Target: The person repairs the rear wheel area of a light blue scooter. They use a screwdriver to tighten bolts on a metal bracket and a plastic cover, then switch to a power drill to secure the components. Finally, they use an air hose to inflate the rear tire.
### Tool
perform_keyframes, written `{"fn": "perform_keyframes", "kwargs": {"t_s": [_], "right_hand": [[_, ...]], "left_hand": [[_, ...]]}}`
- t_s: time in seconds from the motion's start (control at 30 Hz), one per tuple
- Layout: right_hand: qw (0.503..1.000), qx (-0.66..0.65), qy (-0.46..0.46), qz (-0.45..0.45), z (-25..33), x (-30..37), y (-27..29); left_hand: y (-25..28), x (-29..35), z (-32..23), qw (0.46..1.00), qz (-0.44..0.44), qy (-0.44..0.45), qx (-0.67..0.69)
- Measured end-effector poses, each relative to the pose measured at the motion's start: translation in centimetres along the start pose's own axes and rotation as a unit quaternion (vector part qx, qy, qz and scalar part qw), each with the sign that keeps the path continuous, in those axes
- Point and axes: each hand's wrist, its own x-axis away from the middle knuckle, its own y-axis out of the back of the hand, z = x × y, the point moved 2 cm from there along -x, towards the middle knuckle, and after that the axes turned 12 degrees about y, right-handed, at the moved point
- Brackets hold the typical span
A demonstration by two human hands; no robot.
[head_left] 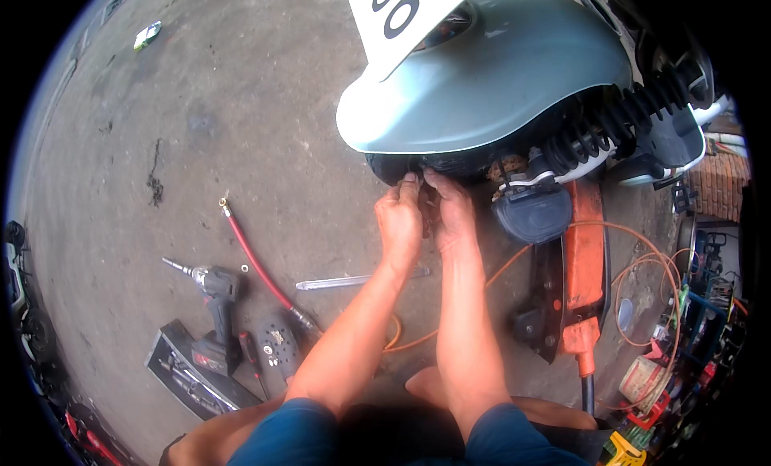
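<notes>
Both my hands are together at the lower edge of a black tyre (pixel 391 167), under the pale blue rear fender (pixel 482 72) of a scooter. The fingers of my left hand (pixel 401 221) are pinched together against the tyre. Close beside it, my right hand (pixel 452 213) has its fingers curled in at the same spot. Whatever sits between the fingertips is too small and too hidden to make out. To the right of my hands are a dark grey rounded cover (pixel 532 214) and a black coil-spring shock absorber (pixel 618 120).
An orange floor jack (pixel 584 249) stands at right, with an orange air hose (pixel 506 265) nearby. On the ground at left lie a tyre lever (pixel 333 283), a red hose (pixel 253 251), a cordless impact wrench (pixel 218 293), a screwdriver (pixel 250 355) and a tool tray (pixel 173 365). Clutter lines the far right.
</notes>
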Motion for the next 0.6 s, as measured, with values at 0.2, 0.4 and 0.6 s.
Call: {"fn": "perform_keyframes", "kwargs": {"t_s": [0.2, 0.4, 0.6], "right_hand": [[1.0, -0.002, 0.022, -0.011, -0.4, -0.1, -0.2], [1.0, -0.002, 0.012, -0.012, -0.5, 0.2, -0.2], [1.0, -0.001, -0.015, 0.016, -0.1, 0.2, 0.2]], "left_hand": [[0.2, 0.0, 0.2, 1.0, 0.0, 0.002, 0.0], [0.0, 0.0, 0.4, 1.0, 0.002, 0.002, -0.003], [-0.3, 0.2, 0.2, 1.0, 0.002, 0.0, -0.011]]}}
